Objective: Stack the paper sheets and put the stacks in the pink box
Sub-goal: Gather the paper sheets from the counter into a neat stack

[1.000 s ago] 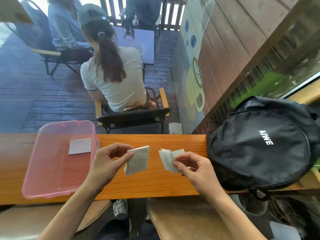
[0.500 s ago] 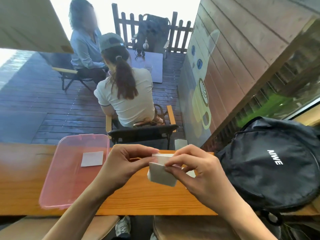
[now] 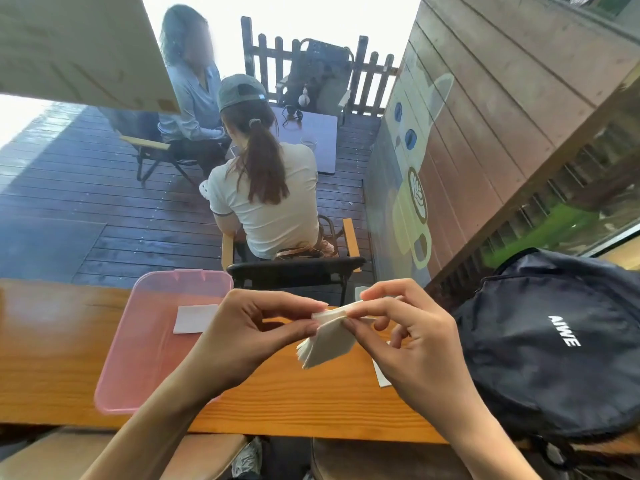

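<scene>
Fingertips [image 3: 311,329] of my left hand [image 3: 242,337] are pinching the left edge of a small stack of paper sheets [image 3: 327,344], thumb and forefinger pressing together on it, while my right hand [image 3: 412,344] is gripping the same stack from its 3 o'clock side, forefinger lying along the top edge and thumb pressing the face. I am holding the stack tilted in the air above the wooden table [image 3: 52,341], its lower corner fanning a little toward 7 o'clock. Under my right hand, at about 4 o'clock from the stack, another sheet [image 3: 381,374] is lying flat on the table, mostly hidden by my palm. At 9 o'clock from the stack the pink box [image 3: 138,358] is sitting on the table, partly behind my left wrist, and one white stack [image 3: 194,318] is lying flat inside it near its far side. At 3 o'clock a black backpack [image 3: 554,341] is resting on the table's right end, just beside my right hand. Beyond the table, at 12 o'clock, a person in a cap and white shirt [image 3: 270,202] is sitting on a chair with their back to me, and a second person [image 3: 194,95] is sitting farther off at 11 o'clock by a small table [image 3: 318,140].
</scene>
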